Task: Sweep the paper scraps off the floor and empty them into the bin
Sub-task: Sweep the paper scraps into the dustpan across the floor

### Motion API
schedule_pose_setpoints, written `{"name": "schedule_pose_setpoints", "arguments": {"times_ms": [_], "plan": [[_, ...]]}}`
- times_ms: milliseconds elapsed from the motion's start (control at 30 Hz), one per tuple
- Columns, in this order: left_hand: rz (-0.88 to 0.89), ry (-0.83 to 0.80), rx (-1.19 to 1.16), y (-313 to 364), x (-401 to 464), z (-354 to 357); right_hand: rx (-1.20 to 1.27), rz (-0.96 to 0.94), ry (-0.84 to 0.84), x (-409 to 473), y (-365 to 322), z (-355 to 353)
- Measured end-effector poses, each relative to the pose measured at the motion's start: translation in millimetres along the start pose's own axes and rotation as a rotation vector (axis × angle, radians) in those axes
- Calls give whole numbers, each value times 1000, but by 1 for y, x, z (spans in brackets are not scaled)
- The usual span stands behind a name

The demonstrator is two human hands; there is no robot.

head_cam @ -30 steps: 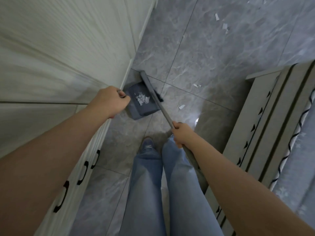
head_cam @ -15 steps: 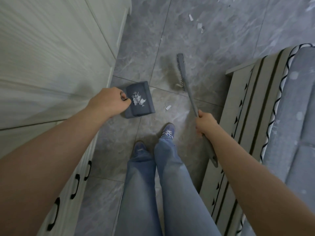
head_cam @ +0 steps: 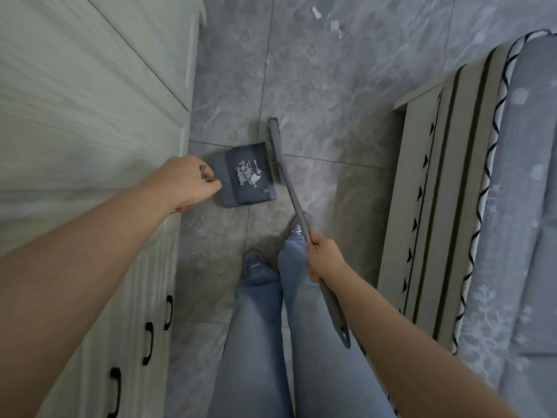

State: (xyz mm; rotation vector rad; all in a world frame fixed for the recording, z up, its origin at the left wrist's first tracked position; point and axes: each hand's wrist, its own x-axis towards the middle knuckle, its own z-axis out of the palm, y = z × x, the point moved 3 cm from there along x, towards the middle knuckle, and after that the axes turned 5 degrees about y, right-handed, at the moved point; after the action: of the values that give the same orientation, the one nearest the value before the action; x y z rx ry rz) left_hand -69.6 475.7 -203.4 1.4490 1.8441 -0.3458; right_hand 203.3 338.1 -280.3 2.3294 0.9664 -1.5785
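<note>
A dark blue dustpan [head_cam: 259,194] stands on the grey tiled floor with a heap of white paper scraps [head_cam: 248,175] inside it. My left hand [head_cam: 184,182] grips the top of the dustpan's upright handle, left of the pan. My right hand [head_cam: 324,259] holds the grey broom handle [head_cam: 297,206] midway. The broom head [head_cam: 275,149] lies against the pan's right edge. More loose paper scraps [head_cam: 334,25] lie on the floor far ahead.
A white cabinet [head_cam: 90,116] with black drawer handles runs along the left. A bed frame [head_cam: 437,206] with a grey patterned mattress [head_cam: 527,206] fills the right. My legs in blue jeans [head_cam: 271,342] stand between them on the narrow strip of floor.
The broom head swept from the open floor on the right back to the dustpan's right edge. The scrap that lay beside the pan is gone from the floor. My left hand stayed put.
</note>
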Motion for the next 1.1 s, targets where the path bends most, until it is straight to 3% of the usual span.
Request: {"name": "schedule_pose_setpoints", "arguments": {"times_ms": [233,367,567,700,867,1000,1100], "plan": [[83,-21,180,9,-7,6,81,184,191,10,46,-36],[71,-11,167,-4,-9,16,158,186,107,34,25,-4],[119,-27,176,2,-12,17,368,81,-61,-15,9,51],[174,-29,255,31,-12,16,377,75,58,-27,53,18],[281,-68,332,85,-10,25,333,298,275,11,127,-75],[333,-88,426,126,6,30,235,398,281,55,147,-128],[331,-88,431,143,19,37,94,356,158,56,109,-115]]}}
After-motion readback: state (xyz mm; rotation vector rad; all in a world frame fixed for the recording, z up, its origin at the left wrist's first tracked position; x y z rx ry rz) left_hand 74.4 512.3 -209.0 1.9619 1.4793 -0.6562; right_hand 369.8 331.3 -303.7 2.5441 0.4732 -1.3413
